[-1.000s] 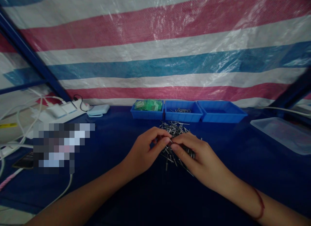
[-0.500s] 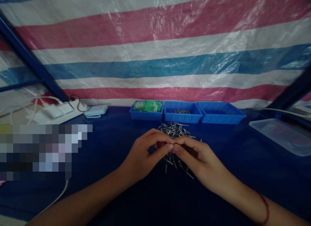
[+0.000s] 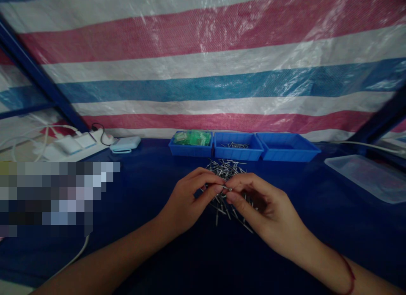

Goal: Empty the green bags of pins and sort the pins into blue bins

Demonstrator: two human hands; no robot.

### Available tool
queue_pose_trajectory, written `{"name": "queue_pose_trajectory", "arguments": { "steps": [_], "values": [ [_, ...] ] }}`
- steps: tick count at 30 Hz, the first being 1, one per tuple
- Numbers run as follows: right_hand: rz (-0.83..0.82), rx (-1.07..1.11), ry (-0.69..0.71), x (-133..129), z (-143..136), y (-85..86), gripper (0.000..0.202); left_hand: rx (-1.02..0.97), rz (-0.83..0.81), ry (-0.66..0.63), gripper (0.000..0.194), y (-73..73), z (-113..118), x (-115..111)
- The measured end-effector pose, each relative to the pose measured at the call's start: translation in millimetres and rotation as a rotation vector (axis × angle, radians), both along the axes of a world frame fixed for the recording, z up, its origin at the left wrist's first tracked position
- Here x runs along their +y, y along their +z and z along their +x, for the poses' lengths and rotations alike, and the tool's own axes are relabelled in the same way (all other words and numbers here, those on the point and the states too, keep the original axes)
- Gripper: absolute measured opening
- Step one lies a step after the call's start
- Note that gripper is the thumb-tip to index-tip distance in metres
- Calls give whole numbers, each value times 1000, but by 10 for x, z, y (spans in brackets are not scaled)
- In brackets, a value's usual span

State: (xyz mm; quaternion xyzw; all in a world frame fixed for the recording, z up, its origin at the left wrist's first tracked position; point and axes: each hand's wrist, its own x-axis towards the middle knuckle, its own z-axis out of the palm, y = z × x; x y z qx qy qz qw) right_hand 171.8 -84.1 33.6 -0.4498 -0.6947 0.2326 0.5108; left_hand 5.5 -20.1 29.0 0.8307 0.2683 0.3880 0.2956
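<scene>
My left hand (image 3: pixel 185 198) is closed, thumb and forefinger pinching a thin metal blind rivet (image 3: pixel 227 188) whose end points to the right. At that end is my right hand (image 3: pixel 269 208), thumb and forefinger slightly apart above and below the rivet; whether they touch it is hard to tell. Beneath both hands lies a loose pile of similar blind rivets (image 3: pixel 223 170) on the dark blue table, partly hidden by the fingers.
Behind the pile stand three blue bins: the left bin (image 3: pixel 190 151) has green and clear packets, the middle bin (image 3: pixel 238 153) several rivets, the right bin (image 3: pixel 288 150) nothing visible. A clear plastic lid (image 3: pixel 368 178) lies right; a power strip (image 3: pixel 79 145) and light-blue case (image 3: pixel 125 144) lie left.
My right hand has drawn slightly right and its thumb and forefinger have parted, exposing the rivet's end. The left hand stays nearly where it was.
</scene>
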Motion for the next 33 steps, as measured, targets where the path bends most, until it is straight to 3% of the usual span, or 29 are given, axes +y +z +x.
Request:
{"name": "queue_pose_trajectory", "arguments": {
  "steps": [7, 9, 14, 16, 20, 24, 29, 33],
  "values": [
    [332, -539, -12, 43, 121, 104, 8, 169, 100, -135, 20, 38, -35, 32],
    [392, -638, -92, 147, 181, 178, 8, 258, 171, -92, 22, 66, -100, 148],
    [368, -597, -471, 686, 448, 338, 19, 347, 270, 196, 25, 29, -337, 590],
    [343, -632, -593, 936, 573, 323, 22, 429, 258, 208, 26, -27, -403, 711],
    [331, -665, -639, 1199, 700, 160, 32, 532, 228, 138, 23, -134, -433, 783],
    [315, -649, -595, 991, 605, 11, 44, 581, 210, 66, 20, -157, -415, 768],
    [262, -627, -378, 465, 364, -18, 32, 598, 208, 40, 16, -79, -464, 762],
    [198, -581, -276, 244, 186, -24, 20, 547, 196, 87, 16, 6, -461, 688]
  ]
}}
